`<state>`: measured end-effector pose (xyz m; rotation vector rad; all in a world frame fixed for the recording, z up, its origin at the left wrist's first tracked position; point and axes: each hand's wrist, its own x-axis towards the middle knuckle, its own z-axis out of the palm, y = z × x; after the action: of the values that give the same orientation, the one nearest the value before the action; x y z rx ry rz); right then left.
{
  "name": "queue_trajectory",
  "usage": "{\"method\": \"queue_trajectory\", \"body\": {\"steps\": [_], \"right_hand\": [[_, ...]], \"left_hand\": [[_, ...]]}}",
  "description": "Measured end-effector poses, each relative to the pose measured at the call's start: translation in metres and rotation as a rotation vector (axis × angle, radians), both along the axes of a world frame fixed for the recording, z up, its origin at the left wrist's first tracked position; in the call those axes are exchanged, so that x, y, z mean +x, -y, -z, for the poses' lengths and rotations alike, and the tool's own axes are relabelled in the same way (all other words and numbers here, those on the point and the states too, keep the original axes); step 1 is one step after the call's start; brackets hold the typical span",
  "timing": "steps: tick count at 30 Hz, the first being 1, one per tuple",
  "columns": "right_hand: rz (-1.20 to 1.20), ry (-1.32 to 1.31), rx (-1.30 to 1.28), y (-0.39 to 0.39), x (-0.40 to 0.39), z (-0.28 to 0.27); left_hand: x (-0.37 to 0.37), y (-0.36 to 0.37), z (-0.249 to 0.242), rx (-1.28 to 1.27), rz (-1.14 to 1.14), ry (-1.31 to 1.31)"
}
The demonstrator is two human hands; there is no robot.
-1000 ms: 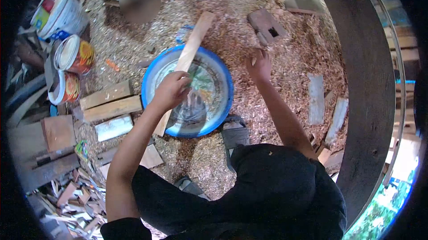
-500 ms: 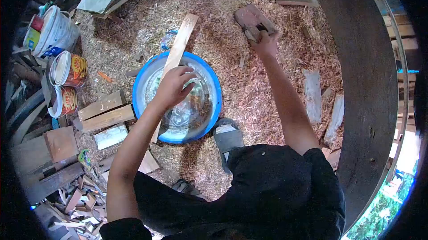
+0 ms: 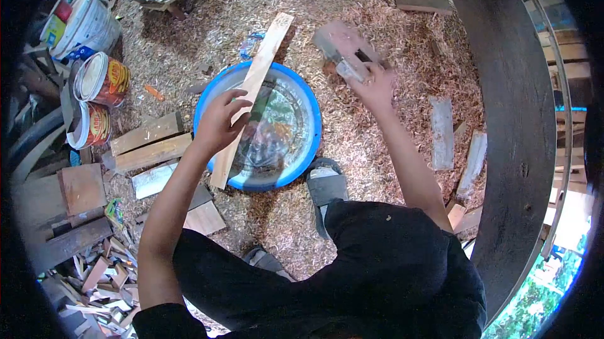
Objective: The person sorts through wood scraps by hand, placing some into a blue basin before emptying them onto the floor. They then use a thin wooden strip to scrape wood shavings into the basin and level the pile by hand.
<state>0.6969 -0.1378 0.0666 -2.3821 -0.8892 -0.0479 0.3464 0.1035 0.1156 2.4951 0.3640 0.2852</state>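
Observation:
A pale wooden board [image 3: 267, 54] lies aslant across a blue-rimmed basin [image 3: 316, 118] that looks to hold clear water. Just over the board hovers my left hand [image 3: 220, 122], its fingers apart and nothing in them. To the right of the basin, my right hand [image 3: 375, 90] grips the near end of a brownish block with a dark rectangular slot [image 3: 340, 40]. A paler grey piece [image 3: 350, 71] shows at the block's near edge, beside my fingers; motion blur hides whether it is separate.
Wood shavings [image 3: 365, 150] cover the ground. Paint buckets [image 3: 102, 79] and a large white tub [image 3: 85, 27] stand at left. Offcuts [image 3: 151, 134] lie around the basin. A thick dark beam [image 3: 513, 125] runs along the right side. My sandalled foot [image 3: 326, 188] is by the basin.
The block in my right hand has shifted left and tilted, and the pale grey piece now shows. My left hand has moved left and down relative to the board. The view has shifted slightly.

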Motion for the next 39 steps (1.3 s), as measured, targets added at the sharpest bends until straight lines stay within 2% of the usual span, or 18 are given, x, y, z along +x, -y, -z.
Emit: {"method": "queue_trajectory", "body": {"steps": [2,3,7,10,13,16,18,22,24,25,27,29,30,32,35,37,38,39], "right_hand": [[-0.174,0.05,0.081,-0.011,-0.027,-0.011],[-0.19,-0.305,0.172,-0.021,-0.045,-0.021],[-0.321,-0.261,0.195,-0.053,-0.102,-0.017],[-0.55,-0.3,0.231,-0.081,-0.143,-0.014],[-0.724,-0.366,0.258,-0.116,-0.188,-0.006],[-0.865,-0.276,0.211,-0.154,-0.235,-0.023],[-0.951,-0.316,0.288,-0.186,-0.264,-0.029],[-1.066,-0.222,0.465,-0.26,-0.304,-0.047],[-1.1,-0.102,0.478,-0.313,-0.321,-0.045],[-1.107,0.029,0.486,-0.33,-0.328,-0.044],[-1.095,-0.055,0.375,-0.346,-0.343,-0.06],[-1.091,-0.125,0.243,-0.349,-0.348,-0.066],[-1.091,-0.127,0.247,-0.346,-0.345,-0.055],[-1.116,-0.136,0.294,-0.332,-0.328,-0.024],[-1.064,-0.181,0.2,-0.29,-0.289,0.008],[-1.012,-0.219,0.164,-0.258,-0.259,0.03],[-0.962,-0.245,0.125,-0.241,-0.245,0.033],[-0.907,-0.269,0.09,-0.223,-0.231,0.033]], "left_hand": [[-0.016,0.001,-0.003,-0.013,-0.064,-0.004],[-0.025,0.002,-0.006,-0.011,-0.081,-0.003],[-0.063,0.006,-0.009,-0.157,-0.267,0.031],[-0.096,0.001,0.008,-0.168,-0.385,0.122],[-0.12,-0.003,0.005,-0.504,-0.666,0.24],[-0.152,-0.023,0.009,-0.558,-0.756,0.41],[-0.177,-0.04,0.0,-0.499,-0.791,0.361],[-0.221,-0.095,-0.015,-0.115,-0.875,0.428],[-0.244,-0.139,-0.021,-0.08,-0.893,0.423],[-0.259,-0.168,-0.012,0.074,-0.912,0.372],[-0.274,-0.182,-0.016,0.232,-0.927,0.319],[-0.281,-0.177,-0.039,-0.022,-1.008,0.028],[-0.282,-0.169,-0.038,-0.019,-1.008,0.026],[-0.277,-0.14,-0.022,-0.11,-1.013,-0.005],[-0.269,-0.091,0.016,-0.052,-0.818,0.07],[-0.253,-0.061,0.03,-0.198,-0.784,-0.076],[-0.249,-0.053,0.058,-0.028,-0.727,-0.102],[-0.235,-0.043,0.059,-0.09,-0.699,-0.137]]}}
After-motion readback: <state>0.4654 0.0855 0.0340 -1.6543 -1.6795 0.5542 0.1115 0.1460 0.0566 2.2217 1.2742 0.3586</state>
